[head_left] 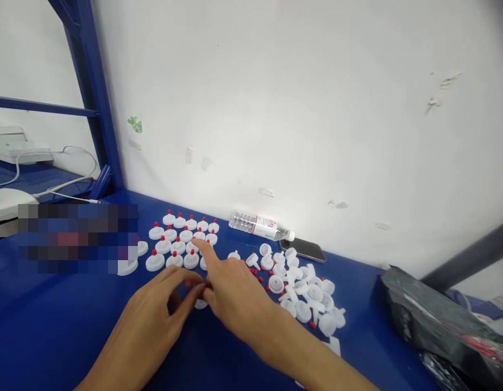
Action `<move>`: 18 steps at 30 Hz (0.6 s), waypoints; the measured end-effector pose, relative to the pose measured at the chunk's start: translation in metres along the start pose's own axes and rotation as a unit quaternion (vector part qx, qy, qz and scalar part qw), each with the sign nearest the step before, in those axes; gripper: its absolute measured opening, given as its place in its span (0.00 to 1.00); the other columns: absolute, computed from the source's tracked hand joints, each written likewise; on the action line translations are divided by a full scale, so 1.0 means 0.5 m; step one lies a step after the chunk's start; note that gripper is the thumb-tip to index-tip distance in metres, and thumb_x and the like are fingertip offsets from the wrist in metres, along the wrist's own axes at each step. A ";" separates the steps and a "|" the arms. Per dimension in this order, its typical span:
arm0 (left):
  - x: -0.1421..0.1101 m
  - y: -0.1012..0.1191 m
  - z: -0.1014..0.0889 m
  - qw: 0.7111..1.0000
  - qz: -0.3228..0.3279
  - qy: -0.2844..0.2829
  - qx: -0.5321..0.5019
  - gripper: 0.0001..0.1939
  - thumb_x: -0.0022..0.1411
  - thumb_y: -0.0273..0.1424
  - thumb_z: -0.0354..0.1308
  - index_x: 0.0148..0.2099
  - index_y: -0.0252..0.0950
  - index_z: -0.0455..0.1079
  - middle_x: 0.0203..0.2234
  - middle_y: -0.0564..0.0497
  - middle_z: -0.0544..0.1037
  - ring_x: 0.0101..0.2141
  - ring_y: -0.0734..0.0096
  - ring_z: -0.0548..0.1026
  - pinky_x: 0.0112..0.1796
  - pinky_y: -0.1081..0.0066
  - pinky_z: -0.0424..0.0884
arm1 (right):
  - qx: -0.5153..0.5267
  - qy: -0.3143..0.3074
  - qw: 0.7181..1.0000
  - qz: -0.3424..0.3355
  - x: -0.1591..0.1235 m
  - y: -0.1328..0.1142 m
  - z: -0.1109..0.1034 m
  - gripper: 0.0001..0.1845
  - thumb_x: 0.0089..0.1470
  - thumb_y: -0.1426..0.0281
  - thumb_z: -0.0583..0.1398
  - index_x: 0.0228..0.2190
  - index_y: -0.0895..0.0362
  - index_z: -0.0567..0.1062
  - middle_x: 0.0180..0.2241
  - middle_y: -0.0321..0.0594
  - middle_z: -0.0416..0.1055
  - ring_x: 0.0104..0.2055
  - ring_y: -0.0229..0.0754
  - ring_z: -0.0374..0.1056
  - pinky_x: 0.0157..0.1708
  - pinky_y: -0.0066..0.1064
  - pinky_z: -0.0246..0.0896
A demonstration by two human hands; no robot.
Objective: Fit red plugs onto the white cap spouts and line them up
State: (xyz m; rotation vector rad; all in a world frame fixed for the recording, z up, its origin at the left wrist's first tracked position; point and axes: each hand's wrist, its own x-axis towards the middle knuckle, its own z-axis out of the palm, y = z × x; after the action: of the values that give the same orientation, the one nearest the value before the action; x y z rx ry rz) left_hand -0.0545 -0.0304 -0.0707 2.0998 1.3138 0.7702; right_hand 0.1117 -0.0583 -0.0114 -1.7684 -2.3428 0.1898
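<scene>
My left hand [159,298] and my right hand [237,290] meet fingertip to fingertip over the table. Below the fingers shows the rim of a white nozzle cap [201,304]; its top is hidden. My left hand is closed on this cap. Thumb and fingers of my right hand pinch at its top, the index finger stretched forward; what they hold is covered. Beyond them, white nozzle caps with red tips [155,263] stand upright in rows. Right of my right hand lies a loose pile of white caps without tips [314,294], with small red tips [312,325] scattered among them.
A clear water bottle [262,225] lies along the wall, beside a dark phone [303,249]. A dark grey plastic bag [434,320] rests at the right of the blue table [51,326]. A blue metal frame [97,98] rises at left, near a pixelated patch.
</scene>
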 end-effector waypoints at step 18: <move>0.001 -0.002 -0.077 0.978 -0.111 -0.036 0.171 0.13 0.64 0.42 0.50 0.41 0.49 0.76 0.35 0.55 0.83 0.35 0.60 0.79 0.35 0.66 0.63 | 0.087 0.049 0.994 0.049 0.000 0.058 -0.066 0.27 0.61 0.69 0.63 0.61 0.51 0.71 0.39 0.37 0.83 0.38 0.44 0.77 0.38 0.33 0.66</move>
State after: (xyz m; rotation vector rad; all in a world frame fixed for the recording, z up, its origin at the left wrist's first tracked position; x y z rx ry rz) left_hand -0.0823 -0.0240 -0.0447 2.1613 1.7030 0.3902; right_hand 0.1467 -0.0510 0.0140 -1.7666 -2.1057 0.3035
